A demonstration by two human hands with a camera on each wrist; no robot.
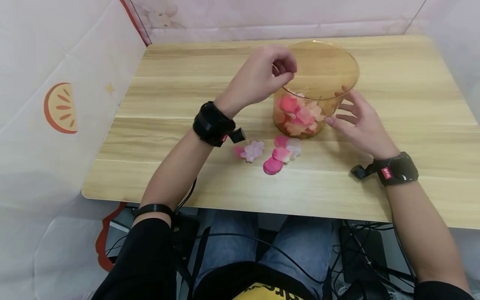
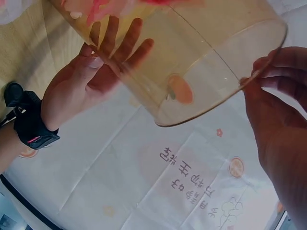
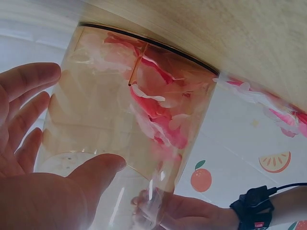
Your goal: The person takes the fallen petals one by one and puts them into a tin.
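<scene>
An amber see-through container (image 1: 318, 71) stands on the wooden table (image 1: 393, 96), holding a heap of pink and pale fabric petals (image 1: 300, 114). My left hand (image 1: 283, 75) is at its near-left rim, fingers curled and pinching the edge; the left wrist view shows the fingertips (image 2: 271, 64) on the rim. My right hand (image 1: 343, 110) lies flat-fingered against the container's right wall, and its thumb (image 3: 98, 167) and fingers (image 3: 29, 91) loosely flank the wall. Several loose petals (image 1: 279, 154) lie on the table just in front of the container.
White printed cloth walls (image 1: 56, 108) close in the left and back of the table. The table's front edge (image 1: 240, 208) runs just above my lap. Cables and dark equipment (image 1: 360, 250) lie on the floor under the table.
</scene>
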